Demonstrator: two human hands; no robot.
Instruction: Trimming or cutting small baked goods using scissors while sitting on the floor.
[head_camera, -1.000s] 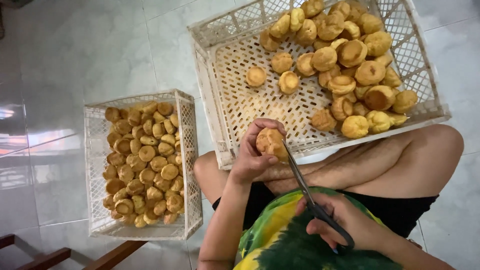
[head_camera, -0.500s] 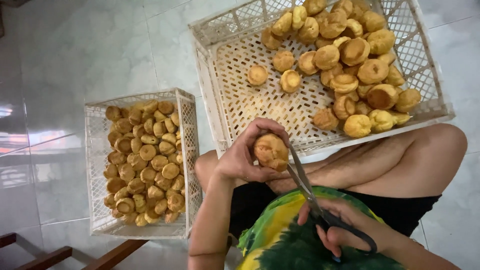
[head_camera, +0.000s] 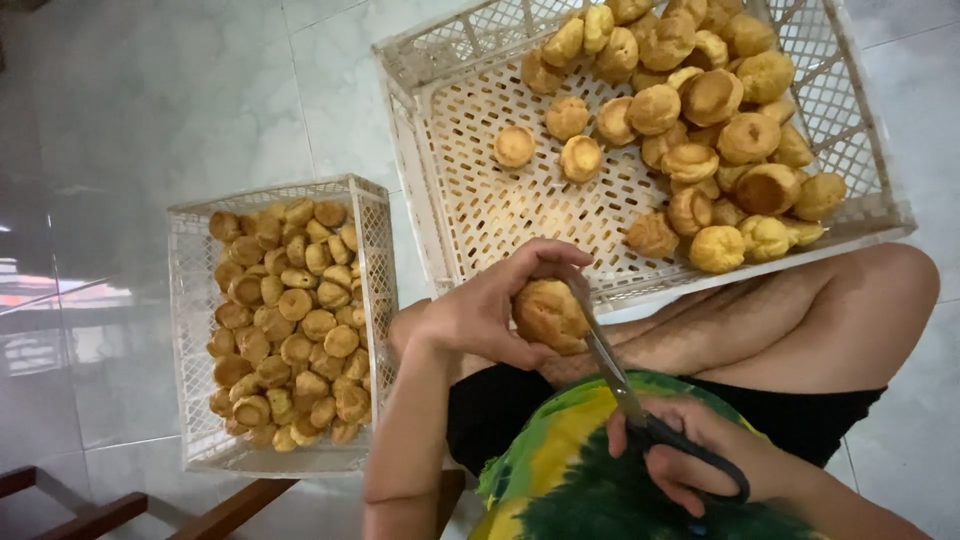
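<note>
- Left of frame: a small white lattice crate (head_camera: 280, 325) stands on the pale tiled floor (head_camera: 150, 120), packed nearly full with round golden-brown pastry puffs (head_camera: 290, 305). It is well apart from both hands and touched by neither.
- Lower left corner: dark wooden rails (head_camera: 120, 510) show, part of some furniture; which kind cannot be told.
- Centre of frame: the left hand (head_camera: 490, 315) is closed around a single pastry puff (head_camera: 548, 315), thumb below and fingers curled over the top. The held puff sits just below the near rim of the large crate, above the person's bare knee (head_camera: 760, 330).
- Centre to lower right: scissors (head_camera: 625, 395) run on a slant, the blade tips at the right flank of the held puff, the dark handles down toward the lower right. Their long axis points up and left, straight at the puff. Whether the blades are parted cannot be made out.
- Lower right: the right hand (head_camera: 700, 465) is clamped through the scissor handles, fingers closed. It lies below and right of the puff; the blades bridge the gap between the two hands.
- Upper right: a large white lattice crate (head_camera: 470, 190) rests tilted against the leg, holding loose puffs (head_camera: 700, 110) heaped toward its far right side; its near left floor is mostly bare.
- Judgement: the left hand is the nearer to the puff, already bearing it; the right reaches it only by tool.
</note>
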